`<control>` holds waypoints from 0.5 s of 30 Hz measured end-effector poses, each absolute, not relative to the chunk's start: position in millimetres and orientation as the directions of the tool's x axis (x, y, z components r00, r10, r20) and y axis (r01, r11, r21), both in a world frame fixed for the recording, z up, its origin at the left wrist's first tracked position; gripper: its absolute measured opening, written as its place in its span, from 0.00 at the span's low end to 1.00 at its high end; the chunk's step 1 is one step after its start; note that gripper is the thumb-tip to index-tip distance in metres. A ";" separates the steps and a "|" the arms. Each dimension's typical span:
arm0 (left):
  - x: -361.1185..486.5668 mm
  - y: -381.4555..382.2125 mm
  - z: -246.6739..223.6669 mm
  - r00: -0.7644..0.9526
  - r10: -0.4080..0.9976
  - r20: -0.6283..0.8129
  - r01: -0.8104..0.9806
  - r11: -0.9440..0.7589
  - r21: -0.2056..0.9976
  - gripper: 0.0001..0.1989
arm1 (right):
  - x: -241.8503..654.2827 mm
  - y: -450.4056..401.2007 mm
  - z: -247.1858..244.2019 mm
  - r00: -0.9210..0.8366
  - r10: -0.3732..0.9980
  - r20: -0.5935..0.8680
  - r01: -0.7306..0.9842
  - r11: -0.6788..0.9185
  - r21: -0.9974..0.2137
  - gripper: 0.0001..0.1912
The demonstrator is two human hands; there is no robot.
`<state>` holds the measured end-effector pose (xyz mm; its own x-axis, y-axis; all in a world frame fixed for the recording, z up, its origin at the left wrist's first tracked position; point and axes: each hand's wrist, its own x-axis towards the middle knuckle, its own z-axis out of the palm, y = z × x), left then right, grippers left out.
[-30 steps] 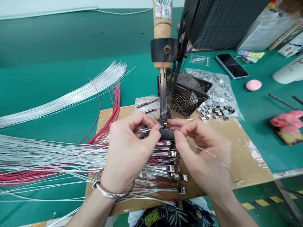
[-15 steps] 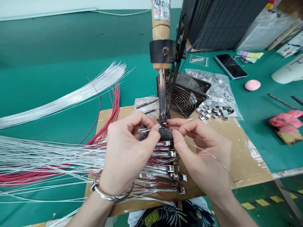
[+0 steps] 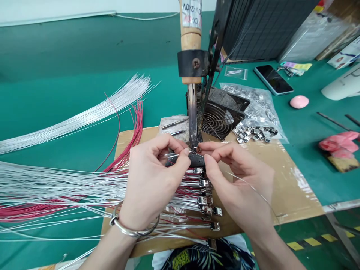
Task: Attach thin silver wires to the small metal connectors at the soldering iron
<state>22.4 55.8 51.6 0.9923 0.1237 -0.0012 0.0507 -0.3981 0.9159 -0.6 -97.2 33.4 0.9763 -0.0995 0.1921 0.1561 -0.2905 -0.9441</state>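
Note:
A soldering iron (image 3: 191, 43) is clamped upright, its tip pointing down between my hands. My left hand (image 3: 156, 180) is closed in a pinch on a thin wire just left of the tip; the wire's end is partly hidden by my fingers. Between thumb and fingers, my right hand (image 3: 240, 180) grips thin solder wire (image 3: 254, 186), whose front end reaches the tip and whose tail trails over the palm. A small metal connector (image 3: 199, 149) sits at my right fingertips, beside the tip. Below lie several wired USB connectors (image 3: 204, 183) in a column.
White wires (image 3: 70, 114) and red wires (image 3: 136, 123) spread to the left. Behind the iron stands a fan (image 3: 218, 120). Loose connectors (image 3: 254, 133) and their plastic bag (image 3: 258, 99) lie right of it. A phone (image 3: 273, 80) and brush (image 3: 344, 161) rest farther right.
Both hands stay almost still at the iron's tip, with the solder wire and the connector in nearly the same place. The whole view has shifted very slightly.

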 end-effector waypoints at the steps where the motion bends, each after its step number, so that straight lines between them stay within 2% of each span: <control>1: 22.6 55.7 51.4 0.993 0.120 -0.003 0.051 -0.399 0.916 0.06 | -0.6 -97.0 33.1 0.975 -0.103 0.198 0.160 -0.298 -0.941 0.08; 15: 22.6 56.0 52.5 0.992 0.104 0.066 -0.015 -0.427 0.904 0.08 | -1.0 -95.9 32.2 0.964 -0.123 0.235 0.186 -0.321 -0.929 0.08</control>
